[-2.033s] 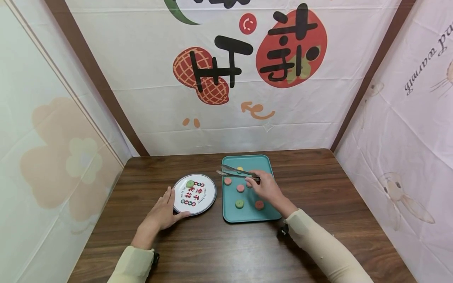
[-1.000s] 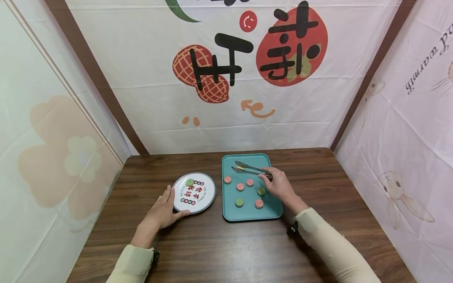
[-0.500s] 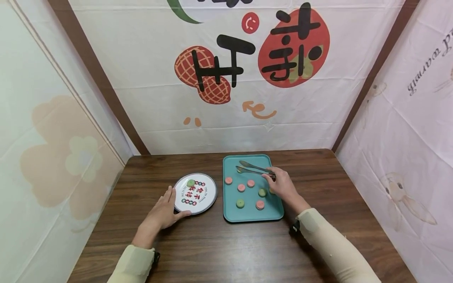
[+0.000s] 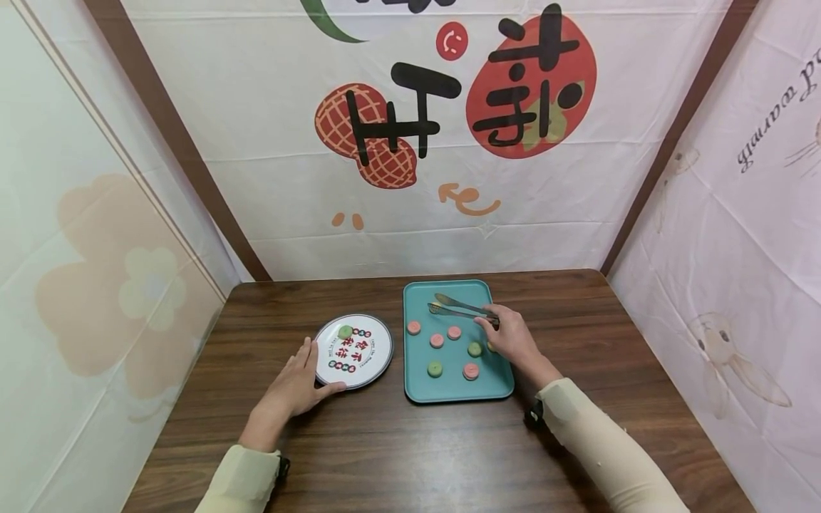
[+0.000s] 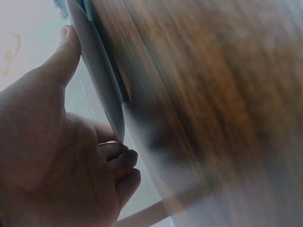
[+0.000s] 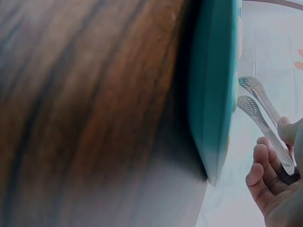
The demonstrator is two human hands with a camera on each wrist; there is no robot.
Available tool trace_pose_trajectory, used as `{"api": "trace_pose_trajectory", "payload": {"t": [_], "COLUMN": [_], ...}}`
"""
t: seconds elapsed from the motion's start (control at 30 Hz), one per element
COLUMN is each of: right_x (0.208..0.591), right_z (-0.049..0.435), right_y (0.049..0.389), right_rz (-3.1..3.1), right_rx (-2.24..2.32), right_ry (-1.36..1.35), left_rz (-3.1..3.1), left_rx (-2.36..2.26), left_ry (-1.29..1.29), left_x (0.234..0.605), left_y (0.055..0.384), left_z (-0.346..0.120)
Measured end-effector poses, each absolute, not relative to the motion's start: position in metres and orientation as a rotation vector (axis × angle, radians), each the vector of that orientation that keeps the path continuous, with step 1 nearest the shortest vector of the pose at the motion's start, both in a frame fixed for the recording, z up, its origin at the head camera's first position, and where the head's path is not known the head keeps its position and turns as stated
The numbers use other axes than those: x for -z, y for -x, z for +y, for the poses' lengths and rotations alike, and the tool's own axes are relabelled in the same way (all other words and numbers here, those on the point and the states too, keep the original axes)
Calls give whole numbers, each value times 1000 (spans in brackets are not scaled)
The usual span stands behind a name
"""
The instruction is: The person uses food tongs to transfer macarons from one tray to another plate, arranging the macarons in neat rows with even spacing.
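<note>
My right grip (image 4: 515,338), pinching the tongs (image 4: 465,305), has come back from beside the plate (image 4: 376,367) within 2 seconds; their parted tips now hover at the tray's (image 4: 454,389) far end over a yellow macaron (image 4: 437,305), probably not yet caught. The tips partly cover it; contact is unclear. My right grip hides most of another yellow macaron (image 4: 492,347). My left grip (image 4: 288,382), unclenched, rests against the plate.

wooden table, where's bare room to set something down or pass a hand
The table is bare in front of the plate and tray, between the sleeves; right of the tray, beyond the right hand; and left of the plate, beyond the left hand. Crowded: the tray, with round pieces and tongs; the plate-tray gap is narrow.
</note>
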State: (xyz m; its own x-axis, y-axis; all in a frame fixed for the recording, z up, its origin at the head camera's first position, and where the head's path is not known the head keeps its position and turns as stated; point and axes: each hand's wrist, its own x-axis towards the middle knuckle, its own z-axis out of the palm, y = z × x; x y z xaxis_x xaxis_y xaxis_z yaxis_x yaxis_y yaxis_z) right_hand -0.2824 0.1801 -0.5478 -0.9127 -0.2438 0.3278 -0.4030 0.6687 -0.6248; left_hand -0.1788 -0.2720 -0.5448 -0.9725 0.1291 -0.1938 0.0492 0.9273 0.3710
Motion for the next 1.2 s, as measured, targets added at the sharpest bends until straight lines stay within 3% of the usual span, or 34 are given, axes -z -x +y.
{"api": "trace_pose_trajectory", "payload": {"t": [1.2], "right_x": [550], "right_z": [182], "right_y": [282], "right_rz": [-2755], "right_rx": [-1061], "right_ry": [-475], "left_rz": [2874], "left_rx": [-524], "left_ry": [-138], "left_x": [546], "left_y": [179], "left_z": [-272]}}
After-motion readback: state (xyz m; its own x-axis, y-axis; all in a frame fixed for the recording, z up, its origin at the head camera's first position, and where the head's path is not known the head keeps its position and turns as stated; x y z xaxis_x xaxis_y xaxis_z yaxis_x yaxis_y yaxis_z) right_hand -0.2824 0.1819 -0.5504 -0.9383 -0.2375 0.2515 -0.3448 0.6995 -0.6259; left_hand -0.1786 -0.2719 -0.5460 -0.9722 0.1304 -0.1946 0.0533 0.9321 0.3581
